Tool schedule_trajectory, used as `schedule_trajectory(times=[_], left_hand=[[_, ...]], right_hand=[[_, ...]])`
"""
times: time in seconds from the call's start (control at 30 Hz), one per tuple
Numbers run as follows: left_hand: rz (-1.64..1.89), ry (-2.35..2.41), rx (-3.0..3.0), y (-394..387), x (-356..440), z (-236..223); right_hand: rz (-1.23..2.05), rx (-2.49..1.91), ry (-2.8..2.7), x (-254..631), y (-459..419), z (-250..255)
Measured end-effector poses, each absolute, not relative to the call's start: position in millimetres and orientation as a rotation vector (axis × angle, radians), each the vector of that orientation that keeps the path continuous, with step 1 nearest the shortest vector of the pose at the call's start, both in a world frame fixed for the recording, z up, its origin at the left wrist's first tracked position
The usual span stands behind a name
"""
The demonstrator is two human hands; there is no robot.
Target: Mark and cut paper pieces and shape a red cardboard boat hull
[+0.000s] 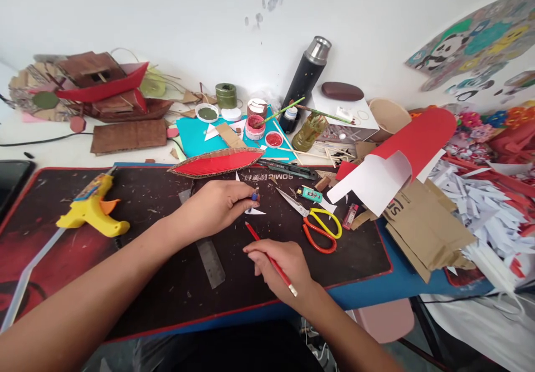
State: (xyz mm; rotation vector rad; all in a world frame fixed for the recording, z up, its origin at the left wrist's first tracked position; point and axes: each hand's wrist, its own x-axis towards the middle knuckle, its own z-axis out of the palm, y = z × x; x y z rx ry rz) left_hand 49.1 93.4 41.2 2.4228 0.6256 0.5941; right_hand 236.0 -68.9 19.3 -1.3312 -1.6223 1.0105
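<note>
My left hand [221,205] pinches a small blue piece with a metal tip [254,195] above the dark mat [159,294]; its exact kind I cannot make out. In my right hand [284,266] lies a red pencil [281,272], its dark point towards the left hand and its white eraser end towards me. Beneath the left hand are white paper scraps [256,211]. A metal ruler [211,263] lies partly hidden under that wrist. To the right rest scissors [320,228] with one yellow and one red handle, spread a little.
A yellow glue gun [92,207] lies left. Behind the hands are a red boat-shaped cardboard piece [217,162], a utility knife [288,168] and paint pots [256,127]. Rolled red paper [418,138] and folded cardboard [430,227] crowd the right. Cardboard boats [104,85] stand back left.
</note>
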Motion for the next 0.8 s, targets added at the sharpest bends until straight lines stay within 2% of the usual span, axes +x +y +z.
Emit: schedule_trajectory(times=[0.4,0.8], left_hand=[[0.629,0.583,2.473,88,49,37],[0.629,0.542,2.534,92,54,36]], right_hand=[[0.888,-1.354,-1.79,221,-66,22],[0.464,-1.508,-2.061,213,-60,30]])
